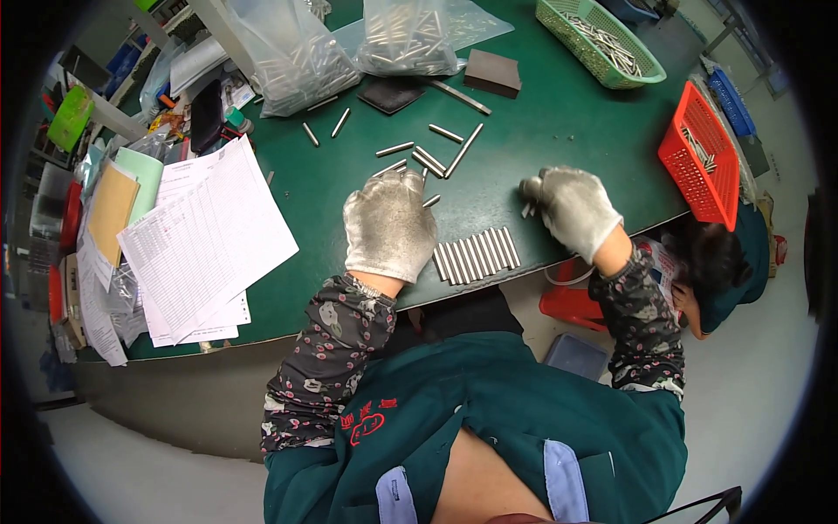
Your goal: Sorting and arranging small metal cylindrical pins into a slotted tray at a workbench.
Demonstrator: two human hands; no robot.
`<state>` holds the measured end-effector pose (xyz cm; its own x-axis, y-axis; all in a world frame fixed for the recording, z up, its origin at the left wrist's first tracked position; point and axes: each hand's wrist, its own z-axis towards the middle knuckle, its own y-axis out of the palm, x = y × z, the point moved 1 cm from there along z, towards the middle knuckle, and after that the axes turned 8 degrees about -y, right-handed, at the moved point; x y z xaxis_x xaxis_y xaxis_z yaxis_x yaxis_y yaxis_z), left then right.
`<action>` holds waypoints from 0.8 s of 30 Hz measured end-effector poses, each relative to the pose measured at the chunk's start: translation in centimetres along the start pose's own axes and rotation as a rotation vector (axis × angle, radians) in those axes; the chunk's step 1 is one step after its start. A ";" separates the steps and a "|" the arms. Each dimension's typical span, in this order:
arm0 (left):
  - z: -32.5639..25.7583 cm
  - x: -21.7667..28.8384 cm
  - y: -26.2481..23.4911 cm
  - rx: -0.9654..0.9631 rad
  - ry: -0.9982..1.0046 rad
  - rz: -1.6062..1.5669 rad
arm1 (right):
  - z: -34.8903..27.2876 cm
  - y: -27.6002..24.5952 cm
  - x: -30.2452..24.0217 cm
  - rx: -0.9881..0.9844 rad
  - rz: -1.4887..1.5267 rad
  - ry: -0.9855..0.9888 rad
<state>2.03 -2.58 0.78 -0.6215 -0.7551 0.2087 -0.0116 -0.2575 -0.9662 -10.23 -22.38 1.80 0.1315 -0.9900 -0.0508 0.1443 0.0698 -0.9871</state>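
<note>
My left hand [390, 225], in a worn white glove, is closed over the green table [340, 188]. Short ends of steel pins [432, 201] stick out beside its curled fingers. Farther right, my right hand [578, 208] is gloved too, its fingertips dark with dirt. Its fingers are pinched together, and a small shiny pin end [527, 210] shows below them. Between the hands, at the near table edge, a row of steel pins [476, 255] lies side by side. Several loose pins [428, 161] are scattered just beyond my left hand.
Clear bags of pins [301, 65], a dark block [492, 72] and a black pad [390, 94] are at the back. A green basket [650, 77] and a red basket [720, 196] hold pins at right. Papers [209, 244] cover the left. A person [729, 262] is beyond the right edge.
</note>
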 end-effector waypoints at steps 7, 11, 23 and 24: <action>0.2 -0.2 0.4 0.030 0.017 -0.094 | -0.7 -0.8 -2.5 -0.080 0.211 -0.191; -0.1 0.1 0.7 0.016 0.020 -0.044 | 3.9 -0.3 -1.9 0.106 0.099 -0.179; 0.4 0.7 0.2 0.058 0.196 0.128 | 3.0 0.0 -0.2 -0.129 -0.020 0.261; 0.5 0.8 0.2 0.052 0.199 0.123 | 2.1 -0.4 -0.2 -0.208 -0.007 0.324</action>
<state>1.97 -3.53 0.79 -0.7580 -0.6502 0.0508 0.1107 -0.2050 -0.9725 -8.22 -21.96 2.53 -0.1899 -0.9802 -0.0570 -0.0622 0.0699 -0.9956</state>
